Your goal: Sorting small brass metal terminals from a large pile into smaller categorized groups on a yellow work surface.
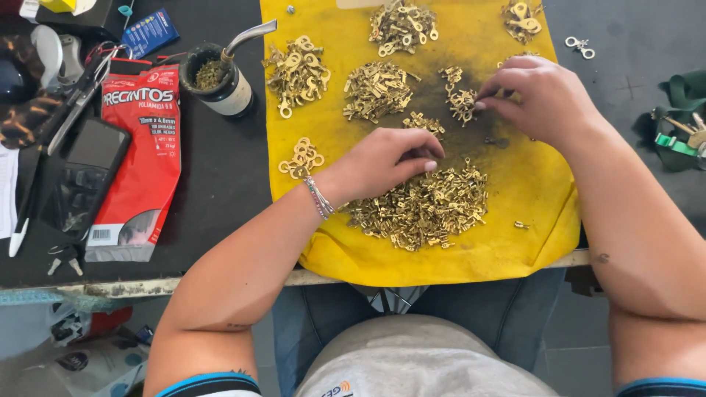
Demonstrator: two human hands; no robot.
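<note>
Bright, even daylight falling from above, soft shadows lying under the hands, sharp focus throughout, edges bending slightly outward.

You work at a dark table (pixel 220 184) with a worn, pale near edge. A yellow cloth (pixel 529 191) covers the middle and hangs over that near edge. Toward the left edge you find a red plastic packet (pixel 140 154), a black phone (pixel 87 173) and a white pen (pixel 20 228). A dark cup with a metal straw (pixel 220 77) stands just left of the cloth. Near the right edge lies a bunch of keys (pixel 684 132).
</note>
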